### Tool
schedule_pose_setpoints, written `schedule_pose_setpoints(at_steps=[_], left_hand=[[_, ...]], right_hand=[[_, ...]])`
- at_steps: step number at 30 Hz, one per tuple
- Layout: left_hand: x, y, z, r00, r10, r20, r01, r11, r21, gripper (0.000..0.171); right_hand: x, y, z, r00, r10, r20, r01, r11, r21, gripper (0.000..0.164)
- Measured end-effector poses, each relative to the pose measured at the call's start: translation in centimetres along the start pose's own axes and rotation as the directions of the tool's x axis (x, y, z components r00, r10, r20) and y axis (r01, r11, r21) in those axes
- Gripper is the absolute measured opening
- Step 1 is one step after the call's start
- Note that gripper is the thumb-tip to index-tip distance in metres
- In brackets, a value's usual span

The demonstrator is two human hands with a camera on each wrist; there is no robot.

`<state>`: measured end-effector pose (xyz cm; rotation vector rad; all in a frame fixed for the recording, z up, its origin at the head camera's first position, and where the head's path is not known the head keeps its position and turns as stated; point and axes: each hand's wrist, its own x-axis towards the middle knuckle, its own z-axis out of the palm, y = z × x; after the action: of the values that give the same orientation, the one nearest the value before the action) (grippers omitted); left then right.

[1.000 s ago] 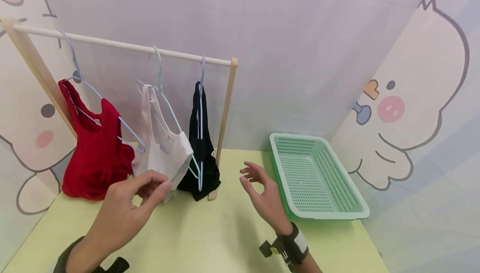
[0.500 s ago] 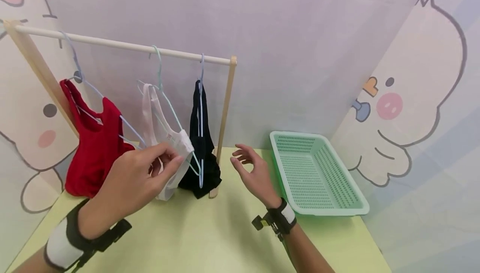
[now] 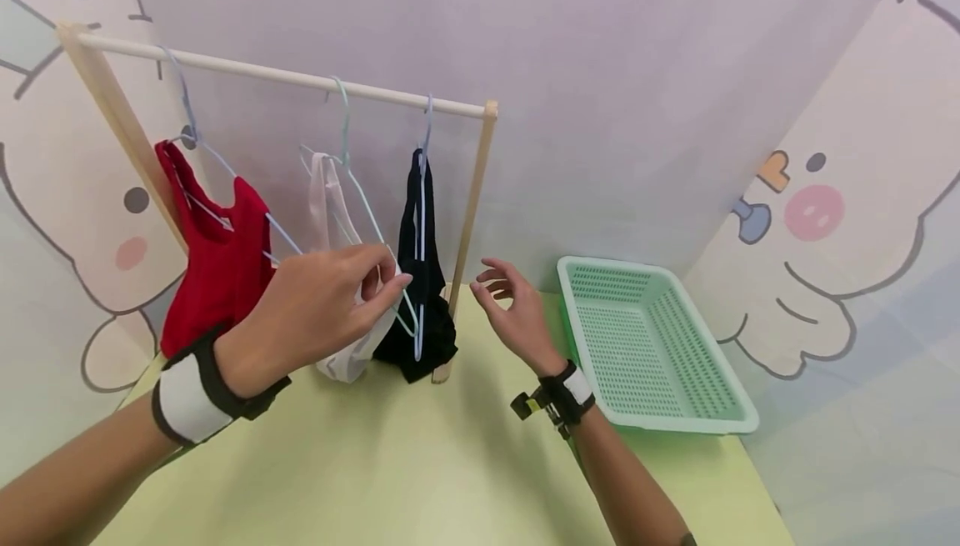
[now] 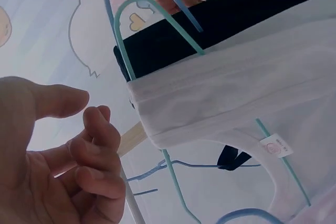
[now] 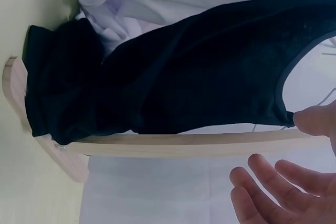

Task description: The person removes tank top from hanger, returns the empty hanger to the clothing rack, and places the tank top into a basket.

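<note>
My left hand (image 3: 330,304) is in front of the white sleeveless top (image 3: 347,364), fingers loosely curled and nothing between thumb and fingers. The left wrist view shows the thumb apart from the fingertips, beside the white top's shoulder (image 4: 173,119) and its green hanger (image 4: 121,30). Right of the black sleeveless top (image 3: 444,338), my right hand (image 3: 513,313) is held up with bent, spread fingers and holds nothing. In the right wrist view its thumb overlaps the black strap's edge; whether they touch I cannot tell. A red sleeveless top (image 3: 225,279) hangs farthest left.
The tops hang from a white rail (image 3: 285,75) between wooden posts, the right post (image 3: 474,196) standing beside the black top. A green perforated basket (image 3: 637,346) sits on the yellow table (image 3: 420,479) at right. Behind is a cartoon-printed backdrop (image 3: 600,112).
My left hand has moved up and to the right, now in front of the white top's hanger. My right hand has risen slightly beside the black top. The view has shifted a little.
</note>
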<state>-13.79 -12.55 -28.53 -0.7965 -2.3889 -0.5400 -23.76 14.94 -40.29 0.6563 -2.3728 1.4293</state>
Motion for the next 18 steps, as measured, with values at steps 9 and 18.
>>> schedule_pose_setpoints(at_steps=[9,18], left_hand=[[2.2,-0.4,-0.2,1.000,-0.023,0.021,0.023,0.999,0.032,0.019],[4.5,-0.5,0.6,0.997,-0.060,0.040,0.057,0.997,0.060,0.026]], right_hand=[[2.0,0.1,0.4,1.000,-0.007,0.015,0.007,1.000,-0.022,0.044],[3.2,0.1,0.9,1.000,-0.014,0.027,0.015,0.999,-0.036,0.046]])
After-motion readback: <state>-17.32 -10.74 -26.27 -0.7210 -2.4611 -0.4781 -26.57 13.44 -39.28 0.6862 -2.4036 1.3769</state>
